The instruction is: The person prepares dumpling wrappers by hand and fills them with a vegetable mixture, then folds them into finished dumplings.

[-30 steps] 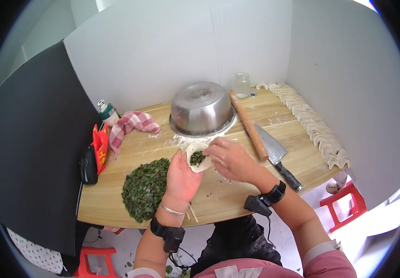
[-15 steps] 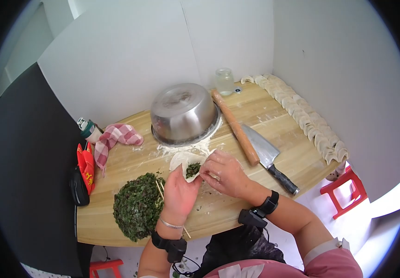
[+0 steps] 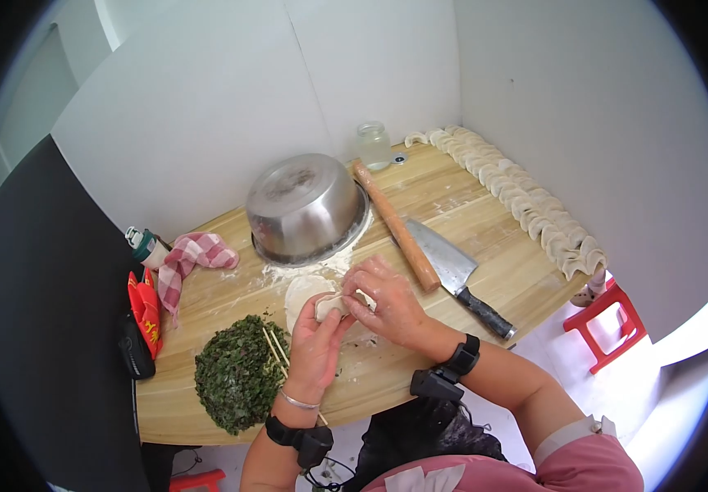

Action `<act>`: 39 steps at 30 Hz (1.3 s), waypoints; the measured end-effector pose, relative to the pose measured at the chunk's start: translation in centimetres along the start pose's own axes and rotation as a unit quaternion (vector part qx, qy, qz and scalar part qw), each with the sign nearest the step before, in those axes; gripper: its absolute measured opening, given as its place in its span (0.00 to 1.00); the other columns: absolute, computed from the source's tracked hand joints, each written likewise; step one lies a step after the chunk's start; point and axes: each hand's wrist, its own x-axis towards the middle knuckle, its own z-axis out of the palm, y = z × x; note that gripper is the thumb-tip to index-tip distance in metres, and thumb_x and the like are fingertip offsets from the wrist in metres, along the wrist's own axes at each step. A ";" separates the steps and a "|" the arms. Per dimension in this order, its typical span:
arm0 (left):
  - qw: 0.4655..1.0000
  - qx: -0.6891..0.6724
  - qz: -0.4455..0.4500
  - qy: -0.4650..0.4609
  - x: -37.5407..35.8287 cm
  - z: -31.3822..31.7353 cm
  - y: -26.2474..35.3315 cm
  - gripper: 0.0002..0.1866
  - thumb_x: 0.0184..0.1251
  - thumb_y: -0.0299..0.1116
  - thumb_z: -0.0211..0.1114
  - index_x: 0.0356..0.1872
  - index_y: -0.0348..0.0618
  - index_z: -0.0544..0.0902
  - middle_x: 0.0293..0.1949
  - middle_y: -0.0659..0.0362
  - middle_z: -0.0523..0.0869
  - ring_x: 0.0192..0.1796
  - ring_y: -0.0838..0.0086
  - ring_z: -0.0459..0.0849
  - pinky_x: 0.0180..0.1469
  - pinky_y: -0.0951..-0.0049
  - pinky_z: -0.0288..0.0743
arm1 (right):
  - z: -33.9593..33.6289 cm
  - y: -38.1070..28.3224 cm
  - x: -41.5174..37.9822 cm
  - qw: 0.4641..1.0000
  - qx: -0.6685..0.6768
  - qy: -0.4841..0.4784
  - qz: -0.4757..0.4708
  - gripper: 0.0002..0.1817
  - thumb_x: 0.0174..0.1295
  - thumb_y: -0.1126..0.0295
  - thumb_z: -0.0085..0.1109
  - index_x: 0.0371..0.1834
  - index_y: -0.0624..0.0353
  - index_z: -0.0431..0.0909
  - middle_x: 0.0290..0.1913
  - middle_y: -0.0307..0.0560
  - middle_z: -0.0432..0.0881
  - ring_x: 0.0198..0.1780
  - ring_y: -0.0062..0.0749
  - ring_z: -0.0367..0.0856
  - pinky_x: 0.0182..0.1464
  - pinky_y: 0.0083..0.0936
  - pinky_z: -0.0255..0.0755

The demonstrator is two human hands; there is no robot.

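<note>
A dumpling (image 3: 331, 307) is folded over between my two hands, its filling no longer showing. My left hand (image 3: 315, 348) cradles it from below, fingers closed round it. At the dumpling's right side, my right hand (image 3: 392, 310) pinches the dough edge with thumb and fingers. Just behind the hands a flat round wrapper (image 3: 298, 297) lies on the floured board. Left of my left wrist is a heap of chopped green filling (image 3: 235, 377), with a pair of chopsticks (image 3: 275, 351) resting against it; my forearm covers part of them.
Behind the hands stands an upturned metal basin (image 3: 301, 209). A rolling pin (image 3: 399, 230) lies beside a cleaver (image 3: 446, 261). Rows of dumplings (image 3: 518, 197) line the right edge. A glass jar (image 3: 373, 148) stands at the back, a checked cloth (image 3: 192, 256) and bottle (image 3: 150, 250) at left.
The wrapper in my hands has been folded shut over its green filling. My right hand has shifted slightly left. The whole view has turned a little, moving the table contents left.
</note>
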 end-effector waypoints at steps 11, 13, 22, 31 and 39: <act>1.000 0.017 -0.015 -0.003 0.1 -0.2 0.2 0.12 0.70 0.22 0.55 0.52 0.37 0.71 0.49 0.52 0.80 0.52 0.70 0.81 0.59 0.66 0.75 | 0.1 -0.2 -0.4 0.996 0.059 -0.021 0.065 0.11 0.49 0.78 0.61 0.32 0.59 0.69 0.30 0.48 0.72 0.37 0.46 0.72 0.38 0.36 0.67; 0.999 0.033 -0.014 -0.006 0.1 -0.4 0.2 0.11 0.69 0.22 0.55 0.51 0.36 0.72 0.49 0.51 0.80 0.51 0.69 0.81 0.58 0.65 0.76 | 0.0 -0.3 -0.4 0.996 0.068 -0.026 0.058 0.11 0.49 0.78 0.62 0.32 0.59 0.69 0.30 0.48 0.72 0.37 0.46 0.73 0.38 0.36 0.67; 0.999 -0.020 -0.022 -0.020 0.2 -1.5 1.4 0.08 0.68 0.23 0.57 0.47 0.38 0.74 0.46 0.50 0.82 0.49 0.65 0.83 0.53 0.68 0.79 | -0.7 -1.3 0.1 0.998 0.049 -0.013 -0.025 0.15 0.47 0.68 0.67 0.31 0.59 0.68 0.30 0.49 0.71 0.38 0.47 0.72 0.37 0.38 0.67; 0.989 -0.148 -0.007 0.011 0.4 -2.8 2.2 0.09 0.67 0.26 0.60 0.47 0.43 0.75 0.47 0.53 0.82 0.48 0.69 0.83 0.46 0.77 0.81 | -1.5 -1.1 0.1 0.996 0.000 -0.067 -0.059 0.16 0.46 0.65 0.67 0.30 0.58 0.69 0.28 0.47 0.69 0.33 0.44 0.68 0.34 0.35 0.64; 0.993 -0.119 -0.006 0.011 0.2 -2.4 2.3 0.09 0.67 0.27 0.61 0.47 0.43 0.75 0.47 0.53 0.82 0.47 0.70 0.84 0.46 0.77 0.82 | -1.2 -1.3 0.2 0.992 0.025 -0.095 -0.079 0.15 0.46 0.69 0.64 0.36 0.59 0.72 0.28 0.47 0.69 0.34 0.44 0.71 0.35 0.36 0.67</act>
